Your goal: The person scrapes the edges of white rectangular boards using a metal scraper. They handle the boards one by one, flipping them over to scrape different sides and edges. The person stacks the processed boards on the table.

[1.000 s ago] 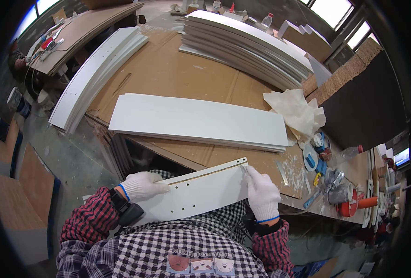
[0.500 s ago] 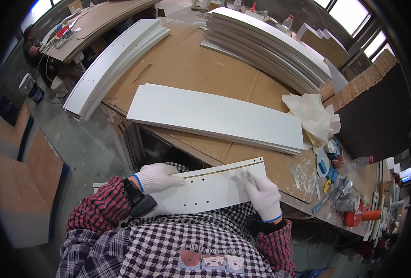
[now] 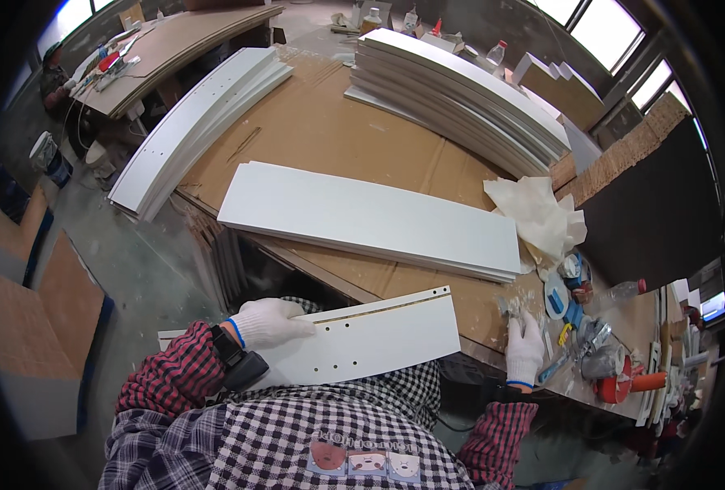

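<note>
My left hand (image 3: 274,323), in a white knit glove, grips the left part of a long white board (image 3: 379,337) tilted across my lap. The board has several small dark holes and a narrow brown groove along its upper edge. My gloved right hand (image 3: 526,351) is at the table's near right edge, apart from the board. Its fingers are drawn together beside a small greyish thing at their tips, too blurred to name. Beyond the lap board, a few stacked white boards (image 3: 370,219) lie on the brown-covered table (image 3: 330,106).
Curved stacks of white panels stand at the back left (image 3: 191,122) and back right (image 3: 460,82). A crumpled cream cloth (image 3: 538,214), a yellow-handled tool (image 3: 566,333), a clear bottle (image 3: 624,290) and an orange-red tool (image 3: 624,384) crowd the right side. Another person (image 3: 56,82) is far left.
My right hand has moved off the board, right to the table edge. The left hand still holds the board, which has barely shifted. The whole view has tilted slightly.
</note>
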Demonstrator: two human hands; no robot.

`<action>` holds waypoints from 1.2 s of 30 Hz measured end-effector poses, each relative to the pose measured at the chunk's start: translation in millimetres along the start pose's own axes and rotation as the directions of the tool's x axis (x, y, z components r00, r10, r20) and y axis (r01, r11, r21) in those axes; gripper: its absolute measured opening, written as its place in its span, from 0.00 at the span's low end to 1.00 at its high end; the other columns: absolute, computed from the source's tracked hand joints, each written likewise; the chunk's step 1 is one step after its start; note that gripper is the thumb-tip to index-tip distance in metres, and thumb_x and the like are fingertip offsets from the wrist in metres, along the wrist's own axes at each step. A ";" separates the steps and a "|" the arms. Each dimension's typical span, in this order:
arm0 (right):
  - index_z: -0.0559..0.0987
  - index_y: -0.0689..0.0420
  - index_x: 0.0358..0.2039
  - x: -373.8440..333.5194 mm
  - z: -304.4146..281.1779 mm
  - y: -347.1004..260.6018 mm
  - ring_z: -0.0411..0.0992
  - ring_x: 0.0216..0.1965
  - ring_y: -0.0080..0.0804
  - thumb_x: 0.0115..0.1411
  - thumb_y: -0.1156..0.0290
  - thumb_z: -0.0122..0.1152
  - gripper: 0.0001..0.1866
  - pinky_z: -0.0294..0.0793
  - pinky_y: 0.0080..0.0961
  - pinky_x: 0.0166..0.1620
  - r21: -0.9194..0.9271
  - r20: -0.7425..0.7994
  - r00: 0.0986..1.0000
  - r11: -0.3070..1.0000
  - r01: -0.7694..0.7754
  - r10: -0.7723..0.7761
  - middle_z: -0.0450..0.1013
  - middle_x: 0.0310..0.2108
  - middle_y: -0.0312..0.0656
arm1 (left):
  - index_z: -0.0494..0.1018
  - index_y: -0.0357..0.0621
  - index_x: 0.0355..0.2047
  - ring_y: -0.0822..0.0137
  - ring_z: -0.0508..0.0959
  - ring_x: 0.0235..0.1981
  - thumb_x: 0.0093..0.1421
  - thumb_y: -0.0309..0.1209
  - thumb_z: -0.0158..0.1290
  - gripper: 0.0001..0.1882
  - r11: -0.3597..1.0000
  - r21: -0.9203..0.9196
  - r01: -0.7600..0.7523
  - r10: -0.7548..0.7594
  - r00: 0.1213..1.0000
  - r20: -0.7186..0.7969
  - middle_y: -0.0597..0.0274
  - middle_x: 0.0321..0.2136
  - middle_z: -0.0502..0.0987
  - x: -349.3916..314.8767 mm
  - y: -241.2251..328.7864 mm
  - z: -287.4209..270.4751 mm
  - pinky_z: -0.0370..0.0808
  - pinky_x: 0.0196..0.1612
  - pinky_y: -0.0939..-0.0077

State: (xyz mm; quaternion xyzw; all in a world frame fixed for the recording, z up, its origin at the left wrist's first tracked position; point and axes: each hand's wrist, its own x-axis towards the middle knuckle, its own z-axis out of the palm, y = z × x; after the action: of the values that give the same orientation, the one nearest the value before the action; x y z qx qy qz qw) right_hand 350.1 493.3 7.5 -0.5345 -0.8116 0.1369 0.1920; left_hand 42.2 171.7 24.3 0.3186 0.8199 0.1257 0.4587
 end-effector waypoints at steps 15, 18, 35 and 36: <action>0.69 0.65 0.56 -38.9 30.3 -107.3 0.73 0.43 0.29 0.64 0.54 0.55 0.30 0.71 0.25 0.49 0.612 0.295 0.926 0.791 0.008 -0.237 0.75 0.45 0.48 | 0.76 0.48 0.43 0.54 0.79 0.39 0.58 0.57 0.48 0.27 0.988 -0.019 -0.155 0.154 0.986 -0.071 0.53 0.35 0.79 -26.0 -6.6 -3.7 0.72 0.45 0.66; 0.72 0.66 0.53 -39.9 39.5 -94.9 0.73 0.44 0.31 0.68 0.57 0.49 0.24 0.71 0.26 0.50 0.586 0.230 0.946 0.809 0.052 -0.227 0.75 0.44 0.48 | 0.75 0.48 0.46 0.55 0.79 0.40 0.56 0.59 0.48 0.30 0.994 0.090 -0.059 0.063 0.998 -0.032 0.53 0.37 0.80 -34.0 -21.1 -14.9 0.73 0.45 0.66; 0.65 0.67 0.59 -13.8 35.6 -64.3 0.70 0.30 0.21 0.67 0.74 0.47 0.22 0.72 0.18 0.33 0.797 0.143 0.967 0.603 0.013 -0.211 0.71 0.39 0.41 | 0.76 0.39 0.32 0.78 0.73 0.27 0.57 0.34 0.58 0.10 0.753 -0.596 -0.278 -0.183 0.782 -0.595 0.69 0.26 0.77 -101.8 -145.8 -34.1 0.72 0.34 0.80; 0.66 0.68 0.59 -17.5 29.9 -76.3 0.71 0.30 0.21 0.67 0.75 0.47 0.21 0.73 0.18 0.34 0.821 0.226 0.949 0.567 -0.064 -0.220 0.71 0.38 0.41 | 0.77 0.38 0.32 0.77 0.74 0.28 0.58 0.36 0.59 0.12 0.717 -0.612 -0.334 -0.214 0.730 -0.649 0.68 0.26 0.77 -106.1 -148.2 -47.2 0.72 0.34 0.79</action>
State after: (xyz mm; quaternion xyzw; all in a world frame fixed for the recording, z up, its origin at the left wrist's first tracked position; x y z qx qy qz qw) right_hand 280.4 446.8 10.6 -0.3197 -0.6975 0.5686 0.2964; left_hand -17.5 -5.3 47.6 0.0823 0.8074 0.5469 0.2057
